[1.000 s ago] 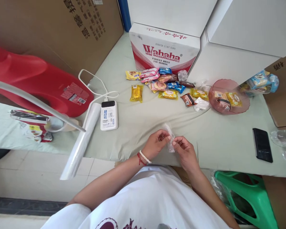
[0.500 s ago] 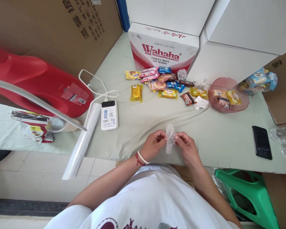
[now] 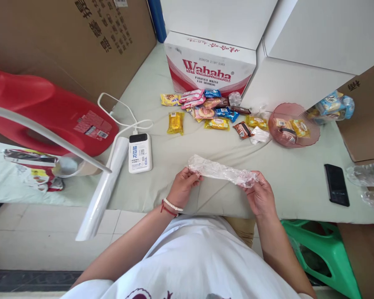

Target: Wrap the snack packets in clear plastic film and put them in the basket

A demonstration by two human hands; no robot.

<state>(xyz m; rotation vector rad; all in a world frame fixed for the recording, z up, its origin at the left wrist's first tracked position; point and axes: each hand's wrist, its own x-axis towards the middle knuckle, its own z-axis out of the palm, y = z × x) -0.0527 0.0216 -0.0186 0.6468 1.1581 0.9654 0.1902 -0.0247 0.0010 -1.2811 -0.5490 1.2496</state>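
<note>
Film (image 3: 221, 171): near edge of the table (image 3: 293, 182), long axis left to right, right end slightly lower.
Left hand (image 3: 183, 189): pinches left end.
Right hand (image 3: 261, 195): grips right end.

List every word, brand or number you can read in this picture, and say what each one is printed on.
"Wahaha" and "PURIFIED WATER FOR DRINKING": red-and-white carton.
Chinese characters, upside down, not legible: brown cardboard box.
Blue characters, too small: white power bank.
Label, too blurred: red container.
Snack packets: print too small.
</note>
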